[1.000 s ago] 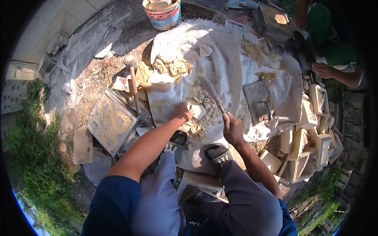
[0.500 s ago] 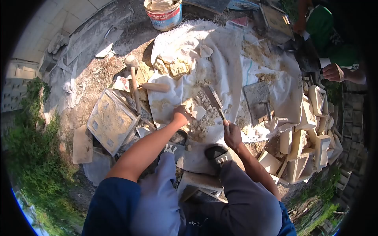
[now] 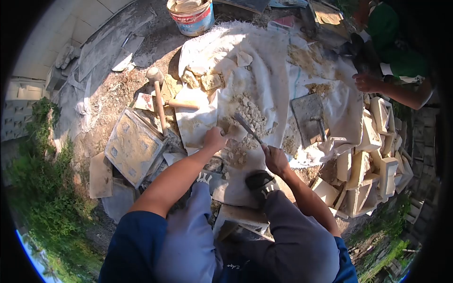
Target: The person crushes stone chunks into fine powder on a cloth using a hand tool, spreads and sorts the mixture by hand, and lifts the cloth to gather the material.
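My right hand (image 3: 275,159) is closed round the handle of a long flat-bladed tool (image 3: 248,127). Its blade points up and left over crumbled rubble (image 3: 253,112) on a pale sheet (image 3: 264,47). My left hand (image 3: 215,140) is closed at the rubble's left side, and what it holds, if anything, is too small to make out. Yellowish stone lumps (image 3: 211,81) lie farther up the sheet. Left of them are a mallet (image 3: 159,101) and a wooden roller-like piece (image 3: 184,104). A flat plate with a handle (image 3: 309,120) rests on the sheet to the right.
A paint bucket (image 3: 191,19) stands at the top. Pale moulded blocks (image 3: 363,160) are piled at the right, and a square slab (image 3: 133,147) lies at the left. Another person's hand (image 3: 368,83) and green clothing show at the upper right.
The blade has swung lower and left, with my right hand shifting slightly. Rubble has spread upward around it. My left hand has moved a little, and the other person's hand has moved left.
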